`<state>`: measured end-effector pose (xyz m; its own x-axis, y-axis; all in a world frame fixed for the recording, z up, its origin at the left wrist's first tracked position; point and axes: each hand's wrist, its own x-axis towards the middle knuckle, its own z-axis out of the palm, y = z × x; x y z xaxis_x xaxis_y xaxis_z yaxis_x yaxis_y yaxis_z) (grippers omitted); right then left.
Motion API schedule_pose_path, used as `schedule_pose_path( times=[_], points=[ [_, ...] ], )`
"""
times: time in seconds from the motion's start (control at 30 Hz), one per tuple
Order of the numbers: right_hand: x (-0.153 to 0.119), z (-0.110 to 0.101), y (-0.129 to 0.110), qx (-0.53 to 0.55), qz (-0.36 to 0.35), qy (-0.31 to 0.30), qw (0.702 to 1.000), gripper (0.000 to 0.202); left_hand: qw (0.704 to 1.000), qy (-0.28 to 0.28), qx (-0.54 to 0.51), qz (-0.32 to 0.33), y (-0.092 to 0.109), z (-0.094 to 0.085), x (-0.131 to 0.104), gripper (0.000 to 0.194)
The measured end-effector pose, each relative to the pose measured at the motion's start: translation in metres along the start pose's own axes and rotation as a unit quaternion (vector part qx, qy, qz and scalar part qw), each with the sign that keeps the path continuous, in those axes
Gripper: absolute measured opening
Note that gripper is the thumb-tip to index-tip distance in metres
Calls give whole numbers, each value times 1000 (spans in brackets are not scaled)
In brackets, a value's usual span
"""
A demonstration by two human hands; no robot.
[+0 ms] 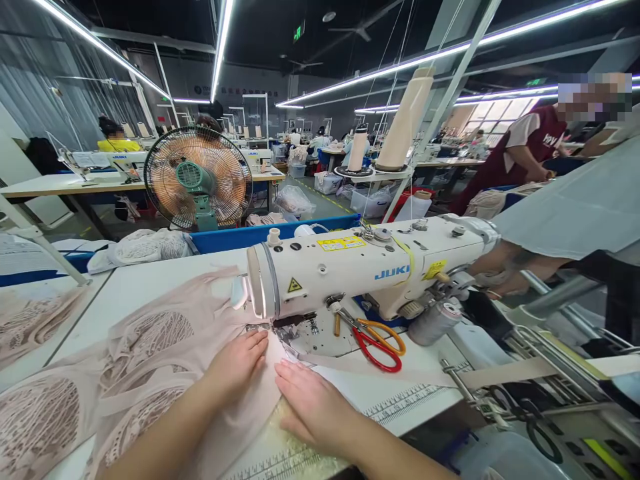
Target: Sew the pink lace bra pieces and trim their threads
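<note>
Pale pink lace bras [155, 340], joined in a run of fabric, spread over the left of the table and up to the needle area of a white JUKI sewing machine [345, 263]. My left hand [243, 363] lies on the pink cloth just in front of the presser foot, fingers stretched out and pressing it down. Beside it, my right hand [315, 400] rests flat on the cloth's right edge, fingers extended. Part of the cloth under both hands is hidden. Scissors with red and orange handles [383, 347] lie on the machine bed, right of my hands.
A grey thread cone [435, 323] stands by the machine's right end. Printed ruler marks [400, 403] run along the table. Behind are a large fan [197, 177] and tall thread cones [405, 120]. A person in a maroon top [530, 147] bends over at the right.
</note>
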<state>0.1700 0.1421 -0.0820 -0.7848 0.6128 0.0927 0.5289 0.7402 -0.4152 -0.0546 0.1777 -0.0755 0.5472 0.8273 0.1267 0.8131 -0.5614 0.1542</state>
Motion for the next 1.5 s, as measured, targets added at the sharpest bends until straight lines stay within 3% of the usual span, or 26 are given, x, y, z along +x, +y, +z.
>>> schedule_pose_path(
  times=[0.43,0.83,1.0,1.1,1.17,1.33,1.5],
  points=[
    [-12,-11,-5,-17,27,-41,999,60,1000,2,17,1,0,-1,11,38],
    [-1,2,5,12,24,18,999,62,999,23,43,19,-9,-12,20,35],
    [5,7,7,27,48,18,998,65,998,31,36,50,18,-23,10,32],
    [2,9,8,33,46,35,998,65,994,25,55,91,41,-16,-11,23],
    [-1,12,9,35,43,47,997,63,988,24,95,119,47,-8,-24,36],
    [-3,13,11,26,31,51,998,62,975,38,156,153,32,1,-34,35],
    [-2,2,8,4,38,-5,999,61,973,67,153,162,12,10,-28,32]
  ],
)
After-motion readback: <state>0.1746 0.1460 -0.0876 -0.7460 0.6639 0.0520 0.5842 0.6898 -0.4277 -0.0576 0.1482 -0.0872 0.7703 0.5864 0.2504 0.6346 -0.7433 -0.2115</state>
